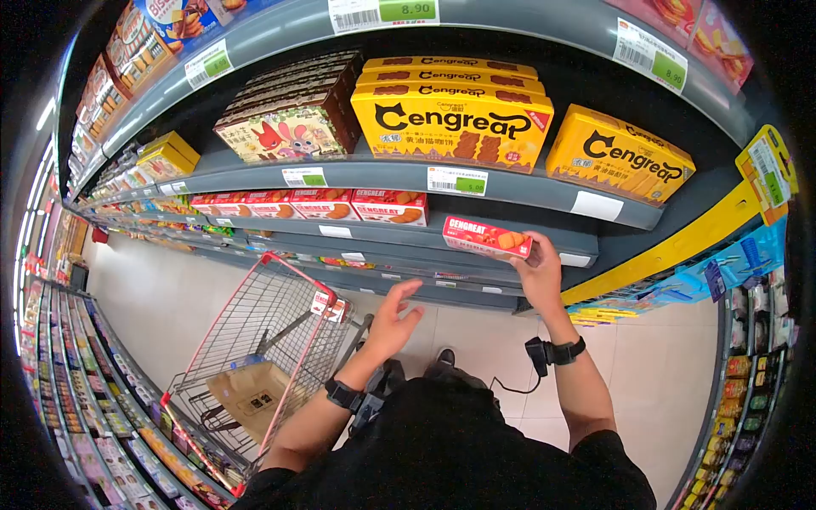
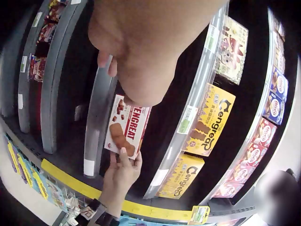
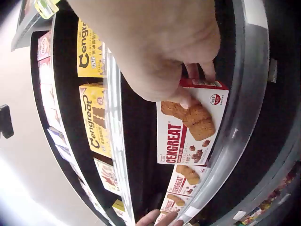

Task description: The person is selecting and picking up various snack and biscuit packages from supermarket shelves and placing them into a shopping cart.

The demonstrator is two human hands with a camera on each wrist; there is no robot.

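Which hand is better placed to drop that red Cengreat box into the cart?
Right, probably: the right hand already grips the red Cengreat box at the shelf. The left hand holds nothing, though it is nearer the cart.

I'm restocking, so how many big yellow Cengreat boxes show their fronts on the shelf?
2: the front Cengreat box of a middle row, facing out, with at least three more box tops visible behind it, and a second Cengreat box angled to its right. Others may be hidden.

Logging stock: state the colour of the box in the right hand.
Red and white biscuit box, clearest in the right wrist view.
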